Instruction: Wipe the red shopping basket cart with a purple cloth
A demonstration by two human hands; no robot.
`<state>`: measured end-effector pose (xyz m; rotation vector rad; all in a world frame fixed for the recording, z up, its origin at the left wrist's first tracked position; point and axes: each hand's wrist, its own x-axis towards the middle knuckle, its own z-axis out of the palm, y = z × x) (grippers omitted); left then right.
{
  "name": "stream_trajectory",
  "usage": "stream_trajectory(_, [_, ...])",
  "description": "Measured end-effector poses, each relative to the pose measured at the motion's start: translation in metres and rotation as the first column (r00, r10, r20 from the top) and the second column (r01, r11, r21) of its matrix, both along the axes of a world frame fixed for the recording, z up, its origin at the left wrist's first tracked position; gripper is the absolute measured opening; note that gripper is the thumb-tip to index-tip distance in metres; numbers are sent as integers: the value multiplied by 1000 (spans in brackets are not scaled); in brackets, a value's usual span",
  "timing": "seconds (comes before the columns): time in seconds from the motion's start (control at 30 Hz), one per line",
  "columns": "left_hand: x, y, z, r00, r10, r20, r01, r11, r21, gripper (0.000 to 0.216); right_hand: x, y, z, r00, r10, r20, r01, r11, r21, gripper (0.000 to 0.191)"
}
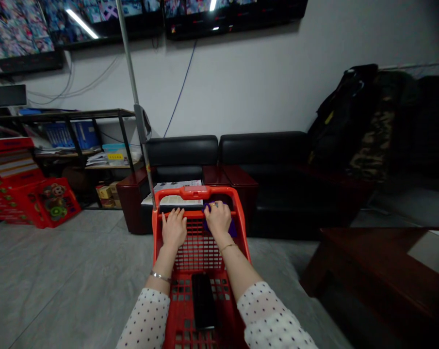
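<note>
A red plastic shopping basket (200, 245) with latticed walls stands in front of me, tilted away. My left hand (174, 228) rests on the crossbar at its far end, fingers bent over the edge and thumb at the left side. To the right, my right hand (218, 218) is closed round a purple cloth (232, 229) against the same bar; part of the cloth hangs behind the fingers. A black smartphone (203, 301) lies on the basket's bottom, between my forearms. The basket's red handle (193, 192) arches beyond both hands.
A metal pole (129, 53) rises beside the basket's left edge. Black sofas (265, 150) line the wall, with newspapers (179, 185) on one seat. At right is a dark wooden table (372, 261). Red boxes (19, 194) and a shelf (99, 115) stand left.
</note>
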<state>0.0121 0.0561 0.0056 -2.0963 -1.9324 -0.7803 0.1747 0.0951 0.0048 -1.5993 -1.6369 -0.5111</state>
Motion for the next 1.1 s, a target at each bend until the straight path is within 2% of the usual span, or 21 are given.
stream_trajectory(0.1, [-2, -1, 1, 999, -10, -30, 10, 1000, -12, 46, -18, -2, -1, 980, 170, 106, -174, 985, 22, 24])
stream_trajectory(0.17, [-4, -2, 1, 999, -17, -52, 17, 1000, -9, 46, -16, -3, 0, 962, 236, 137, -238, 971, -3, 23])
stream_trajectory(0.23, [-5, -3, 0, 998, -16, -68, 16, 1000, 0, 47, -4, -3, 1, 967, 218, 130, -214, 976, -42, 22])
stream_trajectory(0.37, [-5, -5, 1, 996, -7, -87, 8, 1000, 7, 46, 19, -2, 2, 992, 101, 80, -96, 994, -59, 21])
stream_trajectory(0.5, [-6, -5, 4, 995, -4, -97, 6, 1000, 20, 46, 21, -1, 1, 993, 88, 75, -85, 995, -45, 20])
stream_trajectory(0.7, [-18, -19, 9, 987, 125, -100, -116, 989, 95, 47, 17, 0, 2, 993, 91, 77, -88, 995, -43, 20])
stream_trajectory(0.87, [-28, -40, -4, 956, 285, -67, -281, 957, 72, 69, 19, -2, 2, 993, 84, 79, -82, 996, -25, 20])
stream_trajectory(1.0, [-32, -42, -17, 969, 246, -28, -245, 968, 45, 75, 5, -3, 3, 999, 34, 39, -32, 999, -42, 19])
stream_trajectory(1.1, [-32, -39, -21, 974, 226, -8, -225, 972, 73, 76, -31, -5, 5, 993, 102, 59, -100, 994, -47, 19])
